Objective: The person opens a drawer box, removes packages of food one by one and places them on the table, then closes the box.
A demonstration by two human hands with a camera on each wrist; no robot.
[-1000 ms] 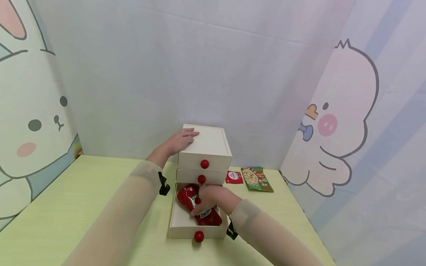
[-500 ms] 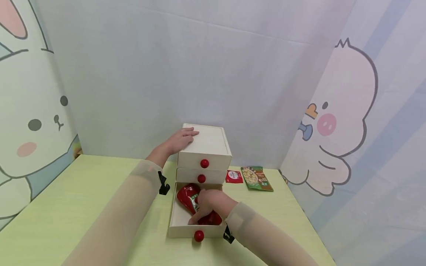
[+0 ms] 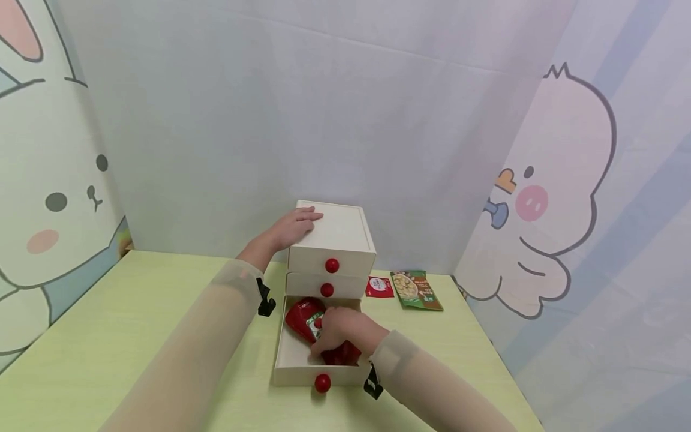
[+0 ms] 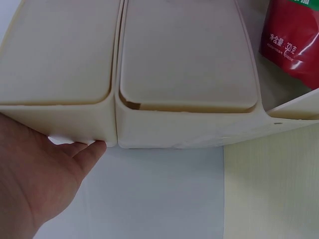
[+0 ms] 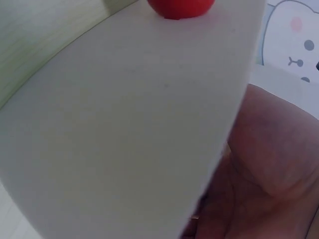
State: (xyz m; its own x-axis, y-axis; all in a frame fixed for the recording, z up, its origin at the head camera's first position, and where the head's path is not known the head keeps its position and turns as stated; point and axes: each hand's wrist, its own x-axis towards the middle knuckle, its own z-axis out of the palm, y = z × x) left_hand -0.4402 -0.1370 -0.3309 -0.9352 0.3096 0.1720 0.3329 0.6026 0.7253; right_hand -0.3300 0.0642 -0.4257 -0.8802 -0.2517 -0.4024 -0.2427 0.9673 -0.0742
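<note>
My left hand (image 3: 291, 230) rests on the upper left edge of a cream drawer cabinet (image 3: 342, 231), fingers extended over its top. In the left wrist view, fingers of that hand (image 4: 42, 174) touch the casing. The bottom drawer (image 3: 294, 355) is pulled out, and a red Heinz ketchup pouch (image 3: 300, 317) lies slantwise in it. Over the pouch's lower half, my right hand (image 3: 348, 330) grips it, thumb on the left side; the other fingers are mostly hidden. The drawer front (image 5: 124, 124) blocks much of the right wrist view beside the palm (image 5: 279, 154).
Two upper drawers with red knobs (image 3: 332, 265) are closed. Right of the cabinet lie a small red sachet (image 3: 380, 287) and a green-brown food packet (image 3: 417, 290) on the light green table (image 3: 453, 348). A pale curtain (image 3: 216, 138) stands behind.
My right hand has shifted lower over the ketchup pouch and its thumb has drawn in against it. The pouch has moved slightly and its lower part looks bunched. My left hand stays put.
</note>
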